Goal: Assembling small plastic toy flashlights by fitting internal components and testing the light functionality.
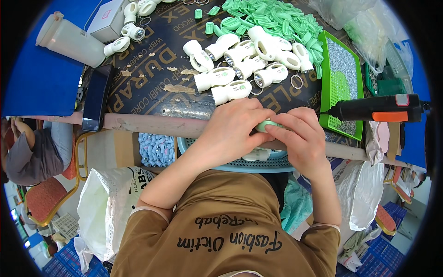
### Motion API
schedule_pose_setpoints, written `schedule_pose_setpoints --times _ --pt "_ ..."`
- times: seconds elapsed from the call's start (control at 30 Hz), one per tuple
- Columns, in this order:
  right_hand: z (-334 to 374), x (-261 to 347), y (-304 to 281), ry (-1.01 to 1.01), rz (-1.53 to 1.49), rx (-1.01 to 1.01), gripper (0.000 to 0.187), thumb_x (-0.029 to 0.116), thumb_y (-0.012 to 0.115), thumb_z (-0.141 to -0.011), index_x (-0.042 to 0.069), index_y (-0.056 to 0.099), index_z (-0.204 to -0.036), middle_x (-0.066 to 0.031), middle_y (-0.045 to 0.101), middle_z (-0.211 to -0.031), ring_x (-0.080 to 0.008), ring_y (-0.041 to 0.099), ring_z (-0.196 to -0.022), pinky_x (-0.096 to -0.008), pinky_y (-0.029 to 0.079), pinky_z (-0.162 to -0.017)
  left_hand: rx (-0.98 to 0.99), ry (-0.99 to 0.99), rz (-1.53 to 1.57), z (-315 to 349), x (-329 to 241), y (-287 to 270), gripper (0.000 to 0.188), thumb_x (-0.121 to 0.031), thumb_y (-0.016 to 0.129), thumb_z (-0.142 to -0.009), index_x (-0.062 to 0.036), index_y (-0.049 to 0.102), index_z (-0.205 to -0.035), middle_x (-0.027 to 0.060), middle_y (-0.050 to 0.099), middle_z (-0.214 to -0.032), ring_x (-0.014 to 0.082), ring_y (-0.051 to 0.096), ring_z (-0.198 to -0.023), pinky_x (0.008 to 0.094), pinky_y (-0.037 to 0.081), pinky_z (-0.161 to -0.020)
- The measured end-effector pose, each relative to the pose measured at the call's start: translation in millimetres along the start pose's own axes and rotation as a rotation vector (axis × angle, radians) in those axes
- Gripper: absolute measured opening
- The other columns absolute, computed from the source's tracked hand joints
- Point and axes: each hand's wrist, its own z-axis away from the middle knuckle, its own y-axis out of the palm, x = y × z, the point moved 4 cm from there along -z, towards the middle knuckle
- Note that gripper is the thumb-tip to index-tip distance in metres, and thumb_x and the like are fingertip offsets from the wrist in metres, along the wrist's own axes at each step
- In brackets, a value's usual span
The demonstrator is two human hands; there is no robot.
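Observation:
At the table's near edge my two hands meet around a small light-green plastic piece [267, 125]. My left hand [234, 124] has thumb and index finger closed at its left side, with its back toward me. The fingertips of my right hand [302, 137] press on it from the right. Fingers cover most of the piece, so I cannot tell if another part is joined to it. Just beyond my left hand lies a heap of small white flashlights [230, 90], some with metal key rings. Behind them spreads a pile of loose light-green plastic parts [288, 23].
To the right, a black electric screwdriver [364, 109] with an orange lever crosses a lime-green tray [325, 78] of small metal pieces. A phone [97, 98] and whitish plastic container [69, 44] occupy the left. Below the edge sits a blue basket [230, 167]; a white sack [99, 207] stands left.

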Motion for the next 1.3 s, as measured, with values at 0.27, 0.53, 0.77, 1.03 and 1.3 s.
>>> schedule_pose_setpoints --times 0.27,0.53,0.77,1.03,1.3 --pt "6.5 -4.9 -0.8 0.061 -0.002 0.037 0.030 0.007 0.065 -0.062 0.008 0.068 -0.092 -0.0048 0.061 -0.097 -0.0237 0.057 -0.089 -0.0355 0.044 -0.078 0.009 0.015 0.002 0.7 0.3 0.7 0.034 -0.020 0.070 -0.070 -0.0074 0.065 -0.101 0.0071 0.058 -0.082 0.0272 0.057 -0.078 0.0372 0.046 -0.068" --pt "27.5 -3.5 -12.9 0.136 -0.021 -0.214 0.036 -0.001 0.062 -0.065 0.008 0.068 -0.099 -0.0073 0.059 -0.096 -0.0259 0.056 -0.088 -0.0369 0.043 -0.080 -0.056 0.053 0.019 3.1 -5.7 0.7 0.038 -0.018 0.074 -0.070 -0.0062 0.061 -0.104 0.0079 0.062 -0.089 0.0289 0.057 -0.088 0.0376 0.046 -0.078" --pt "53.4 -56.9 -81.9 0.332 -0.355 -0.962 0.060 0.005 0.059 -0.086 -0.002 0.027 -0.136 -0.0234 0.043 -0.131 -0.0329 0.049 -0.118 -0.0443 0.037 -0.101 -0.084 0.275 -0.148 6.5 -8.3 2.3 0.025 -0.014 0.074 -0.072 -0.0065 0.061 -0.092 0.0085 0.064 -0.095 0.0278 0.061 -0.087 0.0389 0.047 -0.087" --pt "51.1 -76.6 -84.6 0.489 -0.695 -0.608 0.068 0.015 0.063 -0.084 -0.004 0.027 -0.138 -0.0228 0.047 -0.128 -0.0327 0.053 -0.114 -0.0430 0.045 -0.095 -0.134 0.367 -0.106 11.7 -6.6 7.9 0.022 -0.005 0.069 -0.073 -0.0047 0.061 -0.094 0.0111 0.063 -0.102 0.0277 0.062 -0.090 0.0334 0.053 -0.070" --pt "43.5 -76.8 -106.6 0.149 -1.059 -0.677 0.057 0.008 0.069 -0.075 -0.001 0.045 -0.126 -0.0123 0.048 -0.116 -0.0166 0.042 -0.092 -0.0325 0.047 -0.070 -0.147 0.337 -0.119 6.6 -13.3 5.5 0.024 -0.007 0.074 -0.070 -0.0056 0.064 -0.091 0.0107 0.064 -0.101 0.0270 0.063 -0.087 0.0347 0.052 -0.070"
